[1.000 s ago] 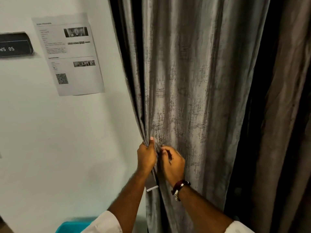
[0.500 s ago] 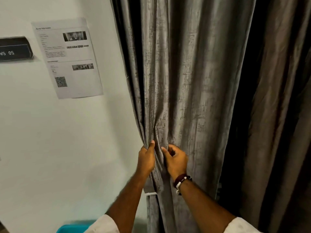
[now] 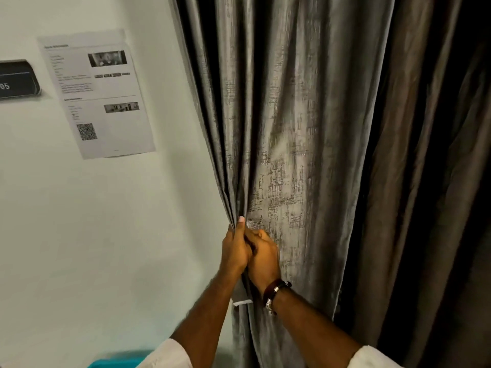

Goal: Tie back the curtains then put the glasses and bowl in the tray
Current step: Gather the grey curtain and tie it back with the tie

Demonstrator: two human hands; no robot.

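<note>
Our left hand point(image 3: 235, 252) and right hand point(image 3: 263, 257) both pinch the grey textured fabric curtain point(image 3: 287, 155) at its gathered left edge, fingers curled tight. Right fingertips are hidden behind the left hand. The white strip point(image 3: 242, 302) just below our hands is partly covered, so we can't tell what it is.

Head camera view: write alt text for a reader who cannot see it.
Both hands, left hand and right hand, grip the gathered edge of a grey curtain beside a white wall. A printed sheet with a QR code is stuck to the wall, and the right wrist wears a dark bracelet.

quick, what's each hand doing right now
left hand: fingers curled, gripping the grey curtain edge
right hand: fingers curled on the same curtain, pressed against the left
</note>
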